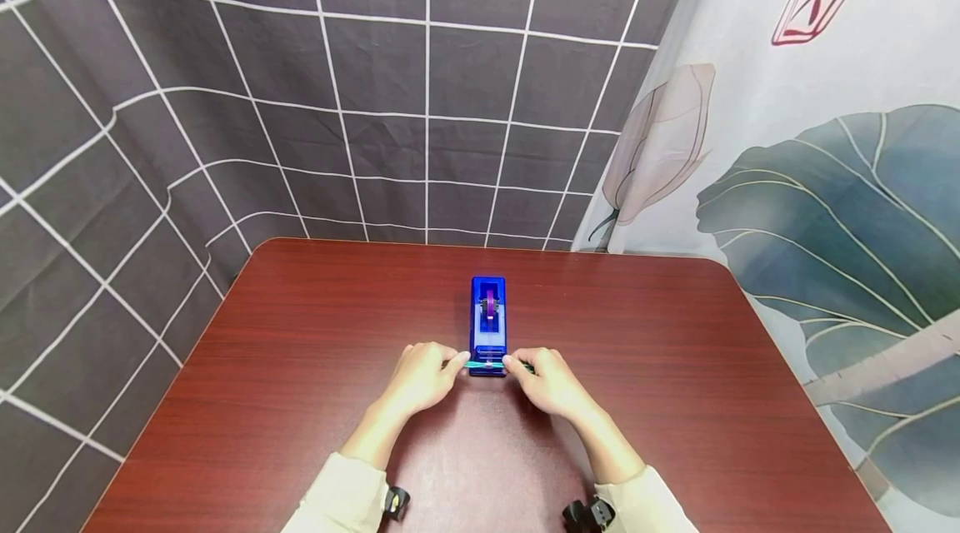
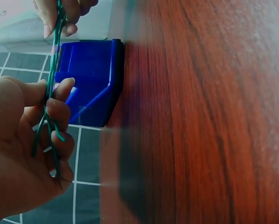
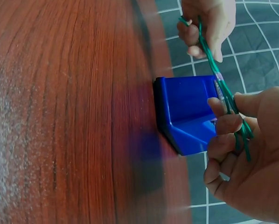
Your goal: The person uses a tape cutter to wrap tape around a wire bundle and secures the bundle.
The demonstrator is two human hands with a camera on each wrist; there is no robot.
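Observation:
A blue tape dispenser (image 1: 490, 339) stands on the table, with a purple roll of tape (image 1: 490, 304) in it. Across its near end a bundle of thin green wires (image 1: 478, 365) is stretched between both hands. My left hand (image 1: 422, 377) pinches the bundle's left end between thumb and forefinger; its loose ends (image 2: 48, 130) fan out over the curled fingers. The right hand (image 1: 551, 384) pinches the other end, where several loose tips (image 3: 243, 135) stick out. A pale purplish band of tape (image 3: 219, 76) shows around the middle of the bundle, close to the dispenser's front.
The reddish-brown wooden table (image 1: 337, 300) extends around the dispenser on all sides. Behind it hangs a dark grey curtain (image 1: 382, 67) with white grid lines. A white curtain (image 1: 738, 100) with leaf and flower prints hangs at the right.

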